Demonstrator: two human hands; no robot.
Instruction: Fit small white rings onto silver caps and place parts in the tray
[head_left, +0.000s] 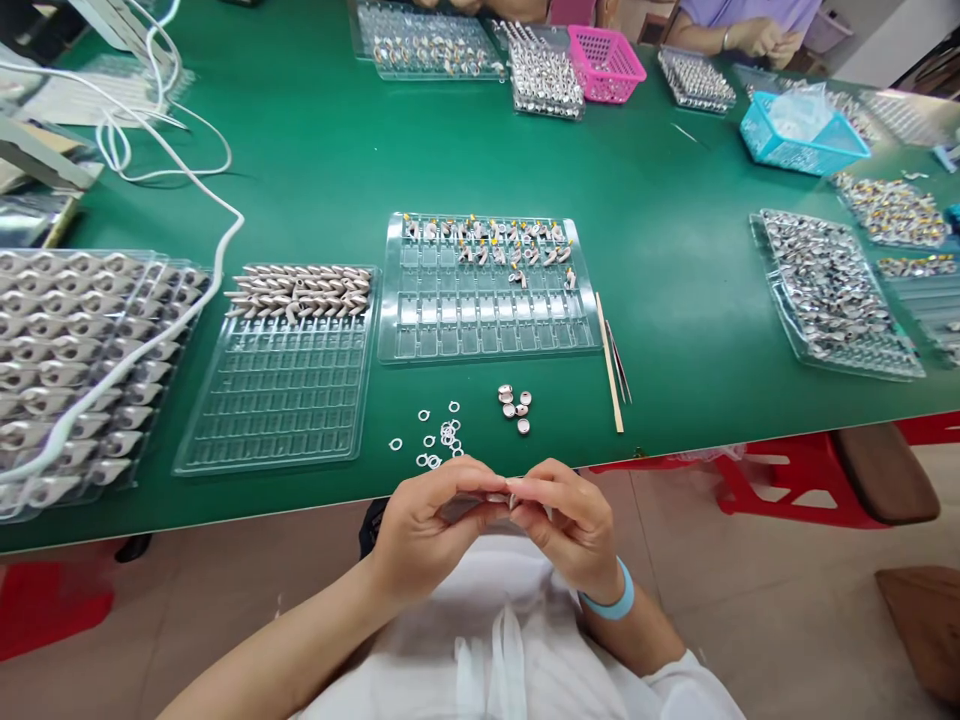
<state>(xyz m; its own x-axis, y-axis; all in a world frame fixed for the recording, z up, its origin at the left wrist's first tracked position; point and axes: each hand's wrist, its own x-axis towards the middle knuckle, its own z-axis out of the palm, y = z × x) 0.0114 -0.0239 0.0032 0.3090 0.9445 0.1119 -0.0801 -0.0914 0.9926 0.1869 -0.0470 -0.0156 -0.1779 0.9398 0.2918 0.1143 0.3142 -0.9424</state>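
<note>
Just in front of the table edge, my left hand (pixel 427 525) pinches a small beige part (pixel 497 497), mostly hidden by the fingers. My right hand (pixel 568 522) meets it fingertip to fingertip, closed on a small pale piece (pixel 513 500) whose kind I cannot make out. Several thin white rings (pixel 448 432) lie loose on the table beyond my left hand. Past my right hand sits a small cluster of round silver-and-beige caps (pixel 523 426). Farther off, a clear compartment tray (pixel 427 340) holds rows of small parts with orange tips.
Wooden stick (pixel 609 365) and tweezers (pixel 619 362) lie right of the tray. Trays of beige shells (pixel 300 290) stand left, crossed partly by a white cable (pixel 187 300). Blue basket (pixel 802 145), pink basket (pixel 609 65) and filled trays stand farther away. A co-worker's hands (pixel 765 40) show opposite.
</note>
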